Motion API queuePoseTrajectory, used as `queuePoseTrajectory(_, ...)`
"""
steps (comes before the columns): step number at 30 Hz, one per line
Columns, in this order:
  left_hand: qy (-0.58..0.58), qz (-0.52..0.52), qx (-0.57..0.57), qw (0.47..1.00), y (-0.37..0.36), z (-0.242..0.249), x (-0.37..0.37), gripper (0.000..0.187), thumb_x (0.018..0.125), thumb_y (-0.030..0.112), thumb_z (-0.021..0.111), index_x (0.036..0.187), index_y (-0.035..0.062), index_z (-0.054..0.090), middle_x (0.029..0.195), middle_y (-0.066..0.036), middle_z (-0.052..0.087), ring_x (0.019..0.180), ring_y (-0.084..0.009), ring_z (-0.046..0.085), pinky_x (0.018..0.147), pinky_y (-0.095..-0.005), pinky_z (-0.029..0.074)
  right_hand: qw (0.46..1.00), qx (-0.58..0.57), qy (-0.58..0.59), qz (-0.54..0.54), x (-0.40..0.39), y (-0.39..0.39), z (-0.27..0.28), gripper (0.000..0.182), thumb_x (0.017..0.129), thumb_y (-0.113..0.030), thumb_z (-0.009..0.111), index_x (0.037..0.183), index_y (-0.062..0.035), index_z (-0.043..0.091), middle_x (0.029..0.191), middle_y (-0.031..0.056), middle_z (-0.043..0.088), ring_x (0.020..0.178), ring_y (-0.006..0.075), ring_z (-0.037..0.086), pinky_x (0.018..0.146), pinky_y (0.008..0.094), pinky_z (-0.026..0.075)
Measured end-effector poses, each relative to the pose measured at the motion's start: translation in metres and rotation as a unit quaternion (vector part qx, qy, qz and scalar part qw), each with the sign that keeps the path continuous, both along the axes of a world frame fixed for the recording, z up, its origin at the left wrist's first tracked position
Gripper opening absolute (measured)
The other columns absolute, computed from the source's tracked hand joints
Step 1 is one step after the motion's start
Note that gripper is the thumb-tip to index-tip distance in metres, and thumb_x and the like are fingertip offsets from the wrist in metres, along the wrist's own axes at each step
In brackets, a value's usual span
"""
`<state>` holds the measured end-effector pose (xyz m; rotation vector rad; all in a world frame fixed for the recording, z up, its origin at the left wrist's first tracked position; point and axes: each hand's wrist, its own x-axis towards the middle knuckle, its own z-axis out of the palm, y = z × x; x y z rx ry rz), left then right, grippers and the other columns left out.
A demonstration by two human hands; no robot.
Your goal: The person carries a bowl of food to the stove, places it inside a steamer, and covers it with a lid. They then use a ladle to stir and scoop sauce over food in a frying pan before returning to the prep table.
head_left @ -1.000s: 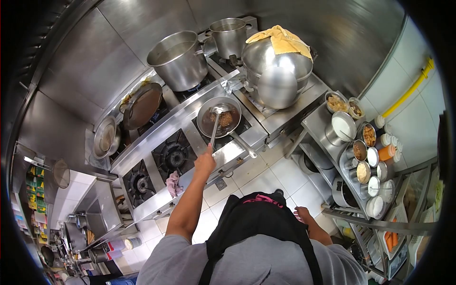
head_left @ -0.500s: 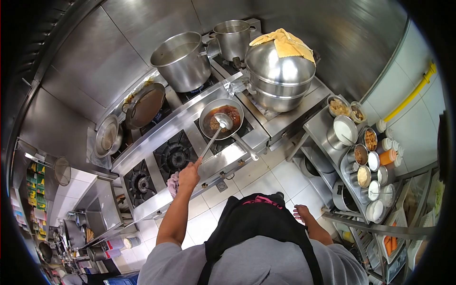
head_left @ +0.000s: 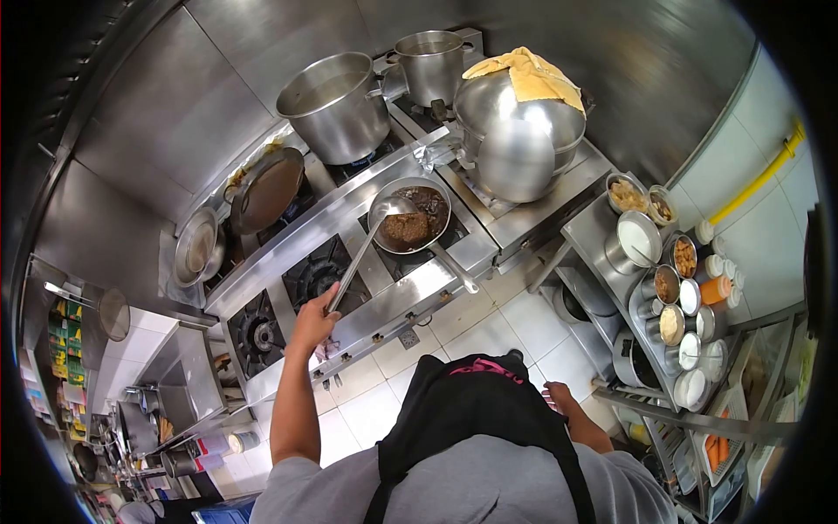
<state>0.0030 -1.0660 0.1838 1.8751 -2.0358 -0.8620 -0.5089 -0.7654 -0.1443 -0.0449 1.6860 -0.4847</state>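
My left hand (head_left: 314, 325) is closed round the long handle of a metal ladle (head_left: 356, 262). The ladle's bowl rests at the left side of a frying pan (head_left: 448, 229), beside a brown, grainy food (head_left: 407, 229) and dark sauce. The pan sits on a front burner, its handle (head_left: 454, 267) pointing down to the right. A pinkish cloth (head_left: 327, 351) shows just below my left hand, at the stove's front. My right hand (head_left: 559, 399) is low beside my black apron, fingers curled at something pink-striped that I cannot make out.
Behind the pan stand a large pot (head_left: 336, 109), a smaller pot (head_left: 429, 70) and a domed steamer (head_left: 506, 122) with a yellow cloth (head_left: 528, 74) on top. Several ingredient containers (head_left: 670, 323) crowd the right-hand shelf. A dark wok (head_left: 269, 190) leans at the back left.
My left hand has shifted left, and the ladle's bowl has moved from the pan's middle to its left side. The brown food now shows as a clump in dark sauce.
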Motion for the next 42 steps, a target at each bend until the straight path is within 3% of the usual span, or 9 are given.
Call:
queuePoseTrajectory(7,-0.037,-0.043,0.047,0.997,0.014,0.010,0.022,0.062,0.073,0.011,0.065,0.132,0.0194,0.049,0.107,-0.021,0.063,0.094,-0.0317,0.063,0.086,-0.0332,0.046,1.000,-0.011,0.003,0.002,0.001,-0.006,-0.003,0.023,0.087,-0.027,0.055,0.103,-0.0109,0.057,0.087,0.0041,0.059,0.071,0.0174,0.055,0.062,0.0344,0.046)
queuePoseTrajectory(10,-0.031,-0.053,0.021,0.998,0.017,-0.016,0.027,0.062,0.073,0.011,0.065,0.132,0.0194,0.049,0.106,-0.022,0.063,0.095,-0.0335,0.063,0.085,-0.0346,0.046,1.000,-0.025,0.010,0.008,0.001,-0.012,-0.005,0.028,0.087,-0.029,0.054,0.106,-0.0092,0.057,0.088,0.0056,0.060,0.069,0.0186,0.057,0.059,0.0349,0.047)
queuePoseTrajectory(18,-0.127,0.019,0.024,0.991,0.014,-0.071,0.006,0.063,0.072,0.018,0.066,0.131,0.0322,0.050,0.103,-0.020,0.063,0.101,-0.0384,0.058,0.095,-0.0441,0.042,0.999,-0.026,0.021,0.013,-0.005,-0.018,0.001,0.027,0.086,-0.027,0.054,0.106,-0.0096,0.058,0.089,0.0059,0.060,0.070,0.0192,0.057,0.060,0.0353,0.048)
queuePoseTrajectory(26,-0.139,0.051,0.010,0.989,0.015,-0.057,-0.035,0.060,0.070,0.012,0.060,0.129,0.0173,0.052,0.115,-0.019,0.059,0.103,-0.0364,0.059,0.094,-0.0419,0.043,0.999,-0.019,0.028,0.016,-0.005,-0.013,0.003,0.028,0.087,-0.027,0.054,0.108,-0.0094,0.057,0.090,0.0064,0.060,0.071,0.0199,0.057,0.061,0.0359,0.048)
queuePoseTrajectory(29,-0.037,0.041,-0.045,0.997,0.002,-0.130,-0.012,0.061,0.069,0.011,0.059,0.130,0.0155,0.051,0.116,-0.020,0.058,0.107,-0.0364,0.056,0.094,-0.0408,0.044,0.999,-0.017,0.024,0.016,-0.005,-0.013,0.005,0.029,0.087,-0.027,0.054,0.109,-0.0093,0.057,0.090,0.0065,0.060,0.071,0.0199,0.057,0.061,0.0358,0.047)
queuePoseTrajectory(32,-0.032,0.030,-0.119,0.992,0.001,-0.135,-0.023,0.060,0.071,0.008,0.058,0.131,0.0110,0.050,0.115,-0.019,0.061,0.091,-0.0330,0.065,0.081,-0.0383,0.051,0.999,-0.020,0.023,0.013,-0.005,-0.013,0.002,0.029,0.086,-0.027,0.054,0.109,-0.0093,0.056,0.090,0.0064,0.060,0.071,0.0198,0.057,0.061,0.0360,0.047)
queuePoseTrajectory(34,0.156,0.134,0.046,0.977,0.000,-0.127,-0.037,0.061,0.074,0.004,0.057,0.134,0.0074,0.046,0.101,-0.017,0.066,0.066,-0.0234,0.064,0.059,-0.0334,0.052,0.999,-0.021,0.023,0.012,-0.005,-0.013,0.001,0.029,0.086,-0.027,0.054,0.109,-0.0092,0.056,0.090,0.0065,0.060,0.071,0.0198,0.057,0.061,0.0361,0.047)
queuePoseTrajectory(37,0.261,0.183,0.113,0.941,-0.001,-0.125,-0.049,0.065,0.078,0.002,0.056,0.140,0.0083,0.037,0.084,-0.012,0.062,0.052,-0.0130,0.052,0.045,-0.0278,0.045,0.999,-0.022,0.024,0.007,-0.007,-0.012,0.002,0.029,0.086,-0.027,0.054,0.109,-0.0091,0.056,0.090,0.0067,0.060,0.071,0.0198,0.057,0.061,0.0365,0.047)
queuePoseTrajectory(42,0.445,0.238,0.197,0.841,-0.012,-0.126,-0.060,0.066,0.084,0.004,0.052,0.144,0.0116,0.025,0.075,-0.007,0.054,0.050,-0.0121,0.049,0.043,-0.0274,0.043,1.000,-0.023,0.018,0.005,-0.003,-0.008,0.002,0.029,0.086,-0.028,0.055,0.108,-0.0088,0.056,0.090,0.0069,0.060,0.071,0.0202,0.058,0.061,0.0367,0.047)
